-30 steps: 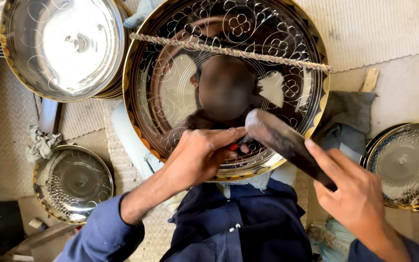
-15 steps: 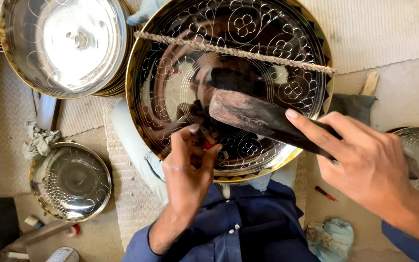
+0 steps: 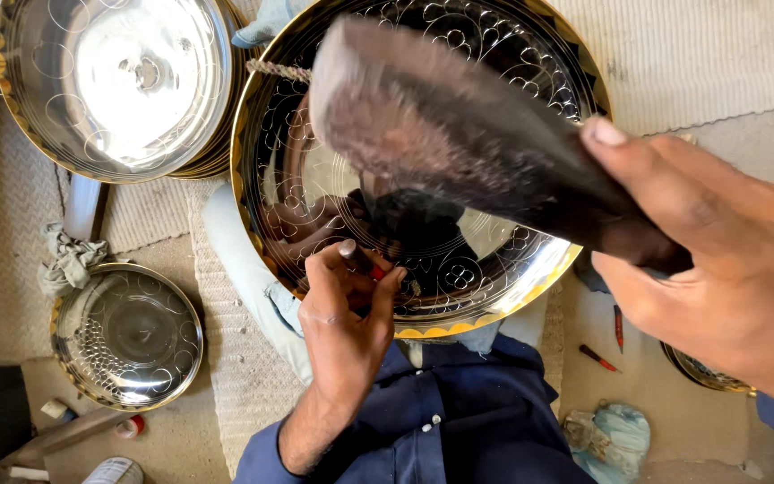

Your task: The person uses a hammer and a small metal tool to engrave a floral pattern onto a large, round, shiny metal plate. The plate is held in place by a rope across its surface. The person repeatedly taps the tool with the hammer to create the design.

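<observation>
Hands work over the engraved tray (image 3: 494, 269): left (image 3: 347, 309) pinching a small tool against it, right (image 3: 718, 278) gripping a raised mallet (image 3: 441, 134).

The head camera is looking straight down from close above, framing the engraved tray (image 3: 459, 269) at centre and the person's lap at the lower edge.

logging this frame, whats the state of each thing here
big tray: tilted on the lap, engraved face up
mallet: raised over the tray, gripped by the right hand
left hand: pinches a small red-tipped tool against the tray
stack of trays: piled up, top left
small tray: flat on the floor, untouched
rag: crumpled
</observation>
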